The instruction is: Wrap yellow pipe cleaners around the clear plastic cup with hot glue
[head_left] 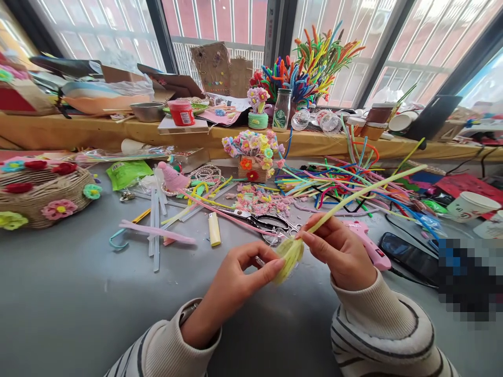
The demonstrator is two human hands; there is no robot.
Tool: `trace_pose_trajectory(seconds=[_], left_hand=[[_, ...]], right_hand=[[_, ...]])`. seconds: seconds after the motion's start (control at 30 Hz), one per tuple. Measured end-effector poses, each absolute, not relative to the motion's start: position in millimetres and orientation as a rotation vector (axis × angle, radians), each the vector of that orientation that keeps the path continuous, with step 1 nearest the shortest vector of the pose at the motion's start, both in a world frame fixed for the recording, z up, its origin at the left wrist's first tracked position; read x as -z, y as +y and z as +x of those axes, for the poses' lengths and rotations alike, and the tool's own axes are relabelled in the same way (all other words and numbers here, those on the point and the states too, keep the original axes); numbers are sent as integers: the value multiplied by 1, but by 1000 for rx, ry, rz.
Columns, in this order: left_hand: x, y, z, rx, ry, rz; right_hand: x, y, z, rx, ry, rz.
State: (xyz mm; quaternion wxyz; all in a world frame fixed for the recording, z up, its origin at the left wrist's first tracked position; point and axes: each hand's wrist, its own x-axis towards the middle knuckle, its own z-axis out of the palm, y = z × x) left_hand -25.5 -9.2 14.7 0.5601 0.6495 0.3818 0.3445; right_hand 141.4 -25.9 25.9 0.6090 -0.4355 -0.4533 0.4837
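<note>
**Head view.** Your left hand [236, 277] is closed in a pinch grip. Its thumb and forefinger press on the lower edge of the wound, fuzzy end of a yellow pipe cleaner [290, 254].

Your right hand [340, 251] has its grip closed on the same pipe cleaner from the other side. Its fingertips sit where the straight stem leaves the wound end.

The wound end lies between the two grips, raised above the grey tabletop [78, 303] and in front of your striped sleeves. The free stem runs up and to the right from the right grip, passing over a loose pile of coloured pipe cleaners [338, 183].

Scissors [271, 222] lie on the tabletop just beyond the hands. A pink glue gun [369, 246] lies partly behind the right hand, with a dark phone [408, 256] just to its right. A woven basket [43, 196] decorated with flowers stands well apart at the left edge.
</note>
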Motion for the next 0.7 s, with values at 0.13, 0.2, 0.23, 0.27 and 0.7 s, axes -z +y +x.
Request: trace_pose_trajectory(seconds=[0.13, 0.2, 0.23, 0.27, 0.7], left_hand=[[-17, -11, -27, -825, 904, 1648], [-18, -11, -28, -835, 894, 1693], [-18, -11, -28, -840, 889, 1711], [-18, -11, -28, -844, 884, 1727], [-19, -6, -35, -701, 679, 1525]], right_hand=[[-24, -25, 144, -1095, -1087, -1023], [-24, -24, 145, -1110, -1095, -1039], [-24, -24, 145, -1124, -1091, -1040], [-24, -24, 146, -1134, -1086, -1038], [-28, -27, 146, -1199, -1055, -991]])
